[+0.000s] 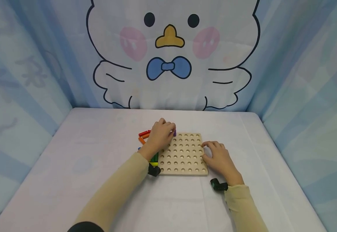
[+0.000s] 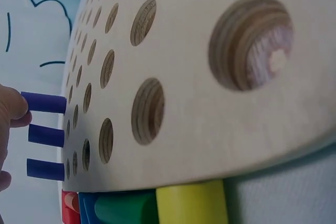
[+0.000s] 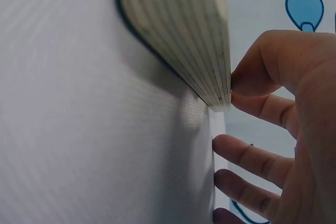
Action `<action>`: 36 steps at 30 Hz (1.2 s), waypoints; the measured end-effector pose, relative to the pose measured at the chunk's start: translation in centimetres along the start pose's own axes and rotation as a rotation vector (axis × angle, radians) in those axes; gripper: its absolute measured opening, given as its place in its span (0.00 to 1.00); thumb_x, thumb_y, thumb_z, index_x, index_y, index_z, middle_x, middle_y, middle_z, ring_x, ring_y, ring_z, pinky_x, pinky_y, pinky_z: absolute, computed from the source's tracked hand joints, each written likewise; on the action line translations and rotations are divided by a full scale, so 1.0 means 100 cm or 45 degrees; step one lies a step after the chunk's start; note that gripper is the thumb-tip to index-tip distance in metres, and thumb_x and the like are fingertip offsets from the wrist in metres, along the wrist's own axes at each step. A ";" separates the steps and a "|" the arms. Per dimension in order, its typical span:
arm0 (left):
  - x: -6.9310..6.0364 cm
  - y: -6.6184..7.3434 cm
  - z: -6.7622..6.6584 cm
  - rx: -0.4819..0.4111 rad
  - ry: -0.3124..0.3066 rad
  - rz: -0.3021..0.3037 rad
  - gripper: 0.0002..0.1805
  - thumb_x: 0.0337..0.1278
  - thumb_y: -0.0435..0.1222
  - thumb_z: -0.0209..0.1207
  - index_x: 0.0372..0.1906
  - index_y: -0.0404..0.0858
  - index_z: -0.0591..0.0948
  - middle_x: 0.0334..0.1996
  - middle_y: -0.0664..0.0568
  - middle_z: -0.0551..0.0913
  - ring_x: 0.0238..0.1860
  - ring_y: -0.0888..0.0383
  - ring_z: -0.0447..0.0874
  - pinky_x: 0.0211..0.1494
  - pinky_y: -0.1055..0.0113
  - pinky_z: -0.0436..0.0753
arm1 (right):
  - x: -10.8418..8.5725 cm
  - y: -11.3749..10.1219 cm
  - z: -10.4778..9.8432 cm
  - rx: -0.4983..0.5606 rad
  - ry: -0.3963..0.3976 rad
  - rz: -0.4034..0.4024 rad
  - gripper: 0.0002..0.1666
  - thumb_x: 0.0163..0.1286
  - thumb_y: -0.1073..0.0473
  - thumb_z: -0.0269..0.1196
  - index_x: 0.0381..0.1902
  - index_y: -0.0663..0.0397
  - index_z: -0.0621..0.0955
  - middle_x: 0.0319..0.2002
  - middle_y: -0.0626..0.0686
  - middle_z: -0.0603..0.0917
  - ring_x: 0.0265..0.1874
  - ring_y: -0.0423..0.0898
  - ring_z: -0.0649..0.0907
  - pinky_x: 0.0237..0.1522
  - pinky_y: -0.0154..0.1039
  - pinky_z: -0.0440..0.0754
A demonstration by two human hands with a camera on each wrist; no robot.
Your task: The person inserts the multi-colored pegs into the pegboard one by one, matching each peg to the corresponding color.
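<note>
A pale wooden board (image 1: pixel 183 174) with rows of round holes lies flat on the table. At its far left part, my left hand (image 1: pixel 160 135) pinches a purple peg (image 2: pixel 46 103) between thumb and finger. That peg stands upright at the board's surface; how deep it sits I cannot tell. Two more purple pegs (image 2: pixel 45 135) stand in a row beside it, mostly hidden by the hand in the head view. My right hand (image 1: pixel 219 158) rests at the board's right edge, thumb and index fingertip touching it, the other fingers relaxed against the table.
Loose pegs lie along the board's left side: red (image 1: pixel 143 133), orange (image 1: pixel 141 140), green (image 1: pixel 156 158) and yellow (image 1: pixel 154 164), with some blue partly under the left forearm. Black wrist cameras (image 1: pixel 219 185) sit on both wrists. Printed curtains (image 1: pixel 168 90) stand behind the white table (image 1: pixel 168 206).
</note>
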State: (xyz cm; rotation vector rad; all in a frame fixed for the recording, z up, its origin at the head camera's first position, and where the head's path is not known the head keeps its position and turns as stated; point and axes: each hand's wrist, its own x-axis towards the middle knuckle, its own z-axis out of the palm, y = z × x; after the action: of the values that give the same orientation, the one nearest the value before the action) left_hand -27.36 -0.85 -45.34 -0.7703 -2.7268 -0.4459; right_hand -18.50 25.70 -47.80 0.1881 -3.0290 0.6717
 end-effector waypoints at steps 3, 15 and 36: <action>0.000 0.000 0.000 0.019 0.003 0.004 0.03 0.73 0.40 0.60 0.40 0.47 0.82 0.38 0.57 0.87 0.45 0.53 0.73 0.48 0.59 0.75 | 0.001 -0.001 -0.001 0.000 -0.009 0.008 0.23 0.68 0.53 0.61 0.60 0.49 0.78 0.65 0.65 0.76 0.66 0.69 0.72 0.68 0.69 0.66; 0.001 0.005 0.000 -0.016 0.010 -0.008 0.04 0.73 0.40 0.61 0.43 0.45 0.83 0.40 0.54 0.87 0.44 0.51 0.71 0.46 0.57 0.74 | 0.000 0.000 0.000 0.002 -0.008 0.013 0.23 0.68 0.54 0.61 0.60 0.49 0.79 0.65 0.65 0.76 0.66 0.69 0.72 0.67 0.69 0.67; 0.004 0.012 0.002 0.044 -0.139 -0.080 0.11 0.72 0.38 0.61 0.55 0.48 0.81 0.55 0.53 0.84 0.55 0.51 0.73 0.58 0.56 0.77 | 0.000 0.000 0.001 0.006 0.000 0.002 0.23 0.67 0.53 0.61 0.59 0.49 0.79 0.65 0.64 0.76 0.66 0.69 0.72 0.66 0.69 0.67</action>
State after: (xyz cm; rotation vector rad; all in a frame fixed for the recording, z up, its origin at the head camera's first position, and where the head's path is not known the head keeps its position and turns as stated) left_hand -27.05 0.31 -45.12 -0.7214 -2.8592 -0.3790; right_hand -18.52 25.63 -47.87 0.1855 -3.0278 0.6794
